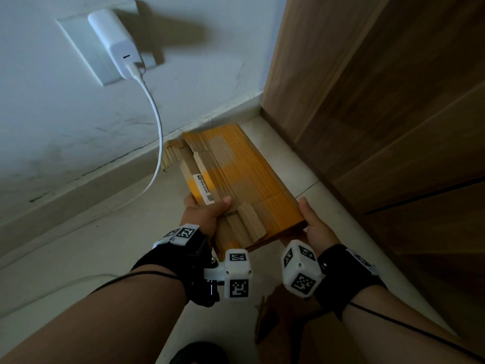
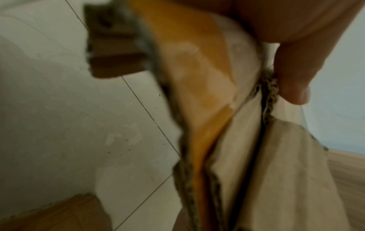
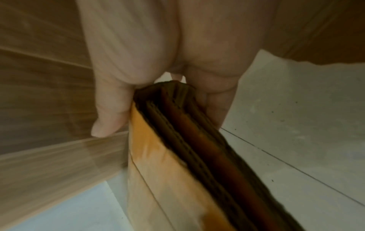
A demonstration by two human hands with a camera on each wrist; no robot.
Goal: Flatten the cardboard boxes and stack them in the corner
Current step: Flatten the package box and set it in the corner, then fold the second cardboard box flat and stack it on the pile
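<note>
A flattened cardboard box (image 1: pixel 236 174), brown with orange tape bands and a white label, stretches from my hands toward the corner where the white wall meets the wooden cabinet. My left hand (image 1: pixel 207 208) grips its near left edge, thumb on top. My right hand (image 1: pixel 309 219) grips its near right corner, thumb along the edge. In the left wrist view the thumb presses on the folded layers of the box (image 2: pixel 227 125). The right wrist view shows the thumb and fingers pinching the stacked layers (image 3: pixel 177 148). Whether the far end touches the floor is unclear.
A white charger (image 1: pixel 115 46) sits in a wall socket, and its cable (image 1: pixel 157 132) hangs down to the floor left of the box. The wooden cabinet (image 1: pixel 380 114) stands on the right. More cardboard (image 1: pixel 283 319) lies on the tiled floor under my right wrist.
</note>
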